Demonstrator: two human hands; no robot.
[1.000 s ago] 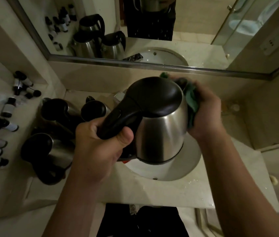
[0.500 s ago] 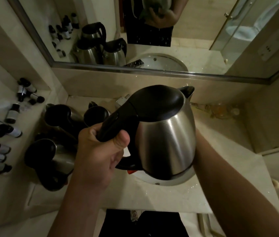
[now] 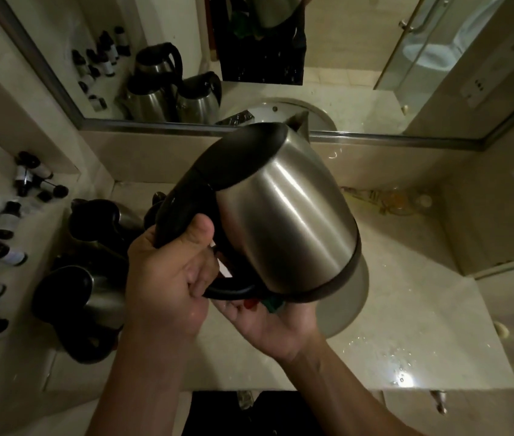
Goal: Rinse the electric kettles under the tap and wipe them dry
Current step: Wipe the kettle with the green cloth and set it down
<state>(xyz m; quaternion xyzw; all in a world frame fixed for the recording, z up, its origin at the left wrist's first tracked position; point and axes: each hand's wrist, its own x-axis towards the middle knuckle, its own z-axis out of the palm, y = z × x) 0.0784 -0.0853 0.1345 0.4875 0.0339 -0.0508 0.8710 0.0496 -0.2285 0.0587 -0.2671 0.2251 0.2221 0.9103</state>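
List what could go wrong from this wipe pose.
1. The kettle is tilted, held off the counter by the left hand on its handle alone; a wet grip could slip and drop it onto the sink.
2. The right hand works the green cloth under the base, mostly out of sight; wiping could miss spots.
3. Other kettles crowd the left side; a swing could knock them.

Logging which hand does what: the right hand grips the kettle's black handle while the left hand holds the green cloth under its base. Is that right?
Not quite: the hands are swapped. In the head view the left hand grips the kettle's black handle, while the right hand holds the green cloth under its base.
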